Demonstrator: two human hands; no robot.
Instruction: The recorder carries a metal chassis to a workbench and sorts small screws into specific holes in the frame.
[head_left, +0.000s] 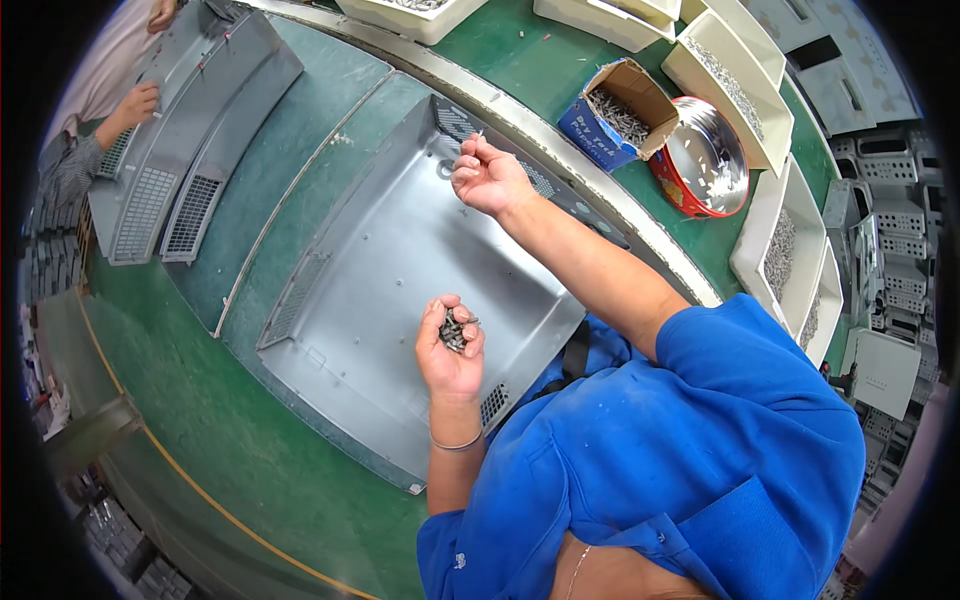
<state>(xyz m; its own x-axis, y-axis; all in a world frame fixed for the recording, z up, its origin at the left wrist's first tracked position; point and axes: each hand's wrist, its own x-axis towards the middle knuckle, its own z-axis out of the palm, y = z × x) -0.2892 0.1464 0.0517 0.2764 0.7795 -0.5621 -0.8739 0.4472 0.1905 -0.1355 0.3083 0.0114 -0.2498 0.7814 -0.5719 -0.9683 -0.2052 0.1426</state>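
Note:
My left hand [450,372] is cupped, its fingers curled round a handful of small grey metal pins [456,332]. It hovers over the near part of a large grey sheet-metal casing [385,275], which lies open side up with raised, perforated edges. Farther up, my right hand [490,180] is at the casing's far edge, next to a perforated corner. Its thumb and forefinger are pinched together, and a small pale pin [481,133] sticks up from the fingertips. Whether the pin touches the casing's edge I cannot tell.
Beyond a pale rail, a blue cardboard box [592,143] of small metal pieces stands beside a red round tin [668,178]. Cream bins [745,250] hold more small parts. At the upper left a co-worker's hand [135,105] touches another grey casing [165,160].

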